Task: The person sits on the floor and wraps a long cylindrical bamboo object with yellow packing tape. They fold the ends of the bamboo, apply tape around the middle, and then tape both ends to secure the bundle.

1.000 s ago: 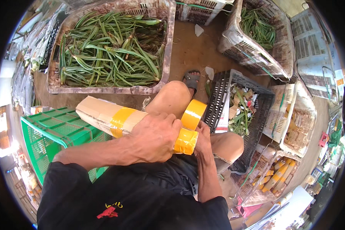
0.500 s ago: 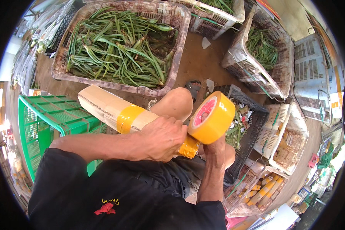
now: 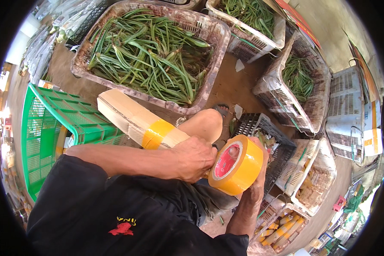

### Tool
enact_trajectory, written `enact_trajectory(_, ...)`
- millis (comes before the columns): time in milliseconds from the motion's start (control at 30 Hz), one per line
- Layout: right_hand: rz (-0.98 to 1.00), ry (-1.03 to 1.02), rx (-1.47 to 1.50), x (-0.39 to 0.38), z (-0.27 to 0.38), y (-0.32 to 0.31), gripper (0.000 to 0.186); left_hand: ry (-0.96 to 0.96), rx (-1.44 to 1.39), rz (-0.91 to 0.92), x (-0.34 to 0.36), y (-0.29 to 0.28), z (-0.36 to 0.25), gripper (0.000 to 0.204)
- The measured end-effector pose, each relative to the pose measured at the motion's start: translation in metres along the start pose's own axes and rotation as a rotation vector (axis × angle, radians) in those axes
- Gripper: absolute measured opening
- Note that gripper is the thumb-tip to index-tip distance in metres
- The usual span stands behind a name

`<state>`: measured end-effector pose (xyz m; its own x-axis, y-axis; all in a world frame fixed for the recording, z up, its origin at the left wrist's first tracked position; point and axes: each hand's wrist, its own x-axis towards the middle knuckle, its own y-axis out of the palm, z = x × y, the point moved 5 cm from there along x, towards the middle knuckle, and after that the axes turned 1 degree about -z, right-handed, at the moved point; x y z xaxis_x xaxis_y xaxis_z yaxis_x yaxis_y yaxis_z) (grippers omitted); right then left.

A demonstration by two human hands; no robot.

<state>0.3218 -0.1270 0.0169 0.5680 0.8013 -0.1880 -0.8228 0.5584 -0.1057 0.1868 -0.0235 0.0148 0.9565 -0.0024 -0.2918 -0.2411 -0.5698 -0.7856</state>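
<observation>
A long, narrow cardboard box (image 3: pixel 123 115) slants across my lap, with a band of yellow packing tape (image 3: pixel 158 133) wrapped round its middle. My left hand (image 3: pixel 194 158) is closed round the near part of the box, fingers curled over it. Against that grip sits a thick roll of yellow packing tape (image 3: pixel 245 170) with a pink and white core. My right hand (image 3: pixel 260 170) holds the roll from its right side; most of those fingers are behind it. The near end of the box is hidden by the roll and my left hand.
A big stained crate (image 3: pixel 79 70) of green, long-leaved plants stands ahead. To my left is a green plastic crate (image 3: pixel 94 115). At right are a black crate (image 3: pixel 279 168), pale crates with plants (image 3: pixel 275 102), and a crate of taped packages (image 3: pixel 281 232).
The tape roll has come down toward me and turned, so its core faces me more. It now covers the taped near end of the box. The whole view has shifted slightly.
</observation>
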Motion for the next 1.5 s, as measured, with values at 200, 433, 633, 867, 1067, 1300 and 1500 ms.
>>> enact_trajectory(200,-0.038,-0.041,-0.186,-0.012,0.012,-0.003,0.036,0.021,0.014,-0.12,-0.001,0.001,-0.001,0.022)
enact_trajectory(433,0.111,-0.038,-0.11,-0.051,0.032,0.024,0.038,-0.043,-0.038,-0.016,0.006,0.0,0.012,0.033)
enact_trajectory(633,0.126,-0.548,-0.373,-0.065,0.004,0.037,0.046,-0.012,-0.006,-0.02,0.003,0.008,0.02,0.034)
enact_trajectory(867,0.036,-0.515,-0.378,-0.073,0.029,0.024,0.05,0.025,0.001,-0.239,-0.006,0.008,0.019,0.038)
enact_trajectory(1067,-0.012,0.166,-0.116,-0.108,-0.025,0.003,0.053,-0.105,0.128,-0.277,-0.013,0.006,0.0,0.045)
enact_trajectory(1300,-0.045,0.367,0.148,-0.124,-0.035,0.041,0.062,-0.1,0.214,-0.4,-0.018,0.013,-0.007,0.049)
enact_trajectory(1500,-0.219,0.253,0.003,-0.131,-0.02,0.05,0.048,-0.105,0.242,-0.364,-0.018,0.015,-0.011,0.055)
